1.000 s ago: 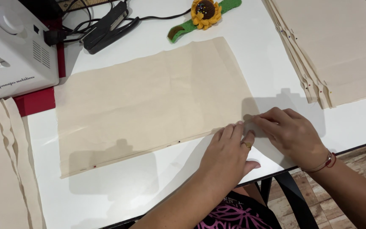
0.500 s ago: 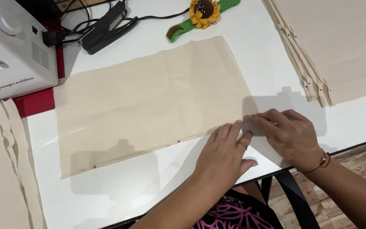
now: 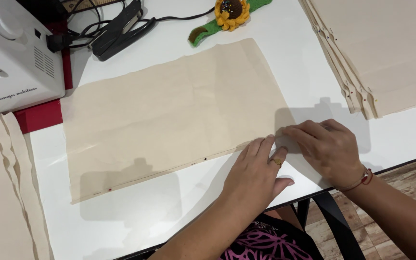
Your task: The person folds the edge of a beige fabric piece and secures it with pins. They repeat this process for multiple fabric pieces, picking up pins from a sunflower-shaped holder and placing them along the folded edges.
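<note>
Pinning step: left hand point(image 3: 256, 175) lies flat, fingers together, on the near right corner of the beige cloth panel point(image 3: 169, 113); right hand point(image 3: 328, 149) pinches the folded hem there, and the next pin likely needs a firm fold. Matte woven rectangle spread mid-surface point(image 3: 136, 221); beyond, sunflower pincushion point(image 3: 232, 9), grey sewing machine point(image 3: 10, 53)

A fabric panel point(image 3: 169, 115) lies mid-table point(image 3: 304, 72). At 10 o'clock sits a sewing machine point(image 3: 10, 53), at 12 a pincushion point(image 3: 229, 12), at 2 stacked fabric point(image 3: 381, 53), at 8 another stack point(image 3: 3, 192). Both hands point(image 3: 256, 173) point(image 3: 328, 149) rest on its 4 o'clock corner.
</note>
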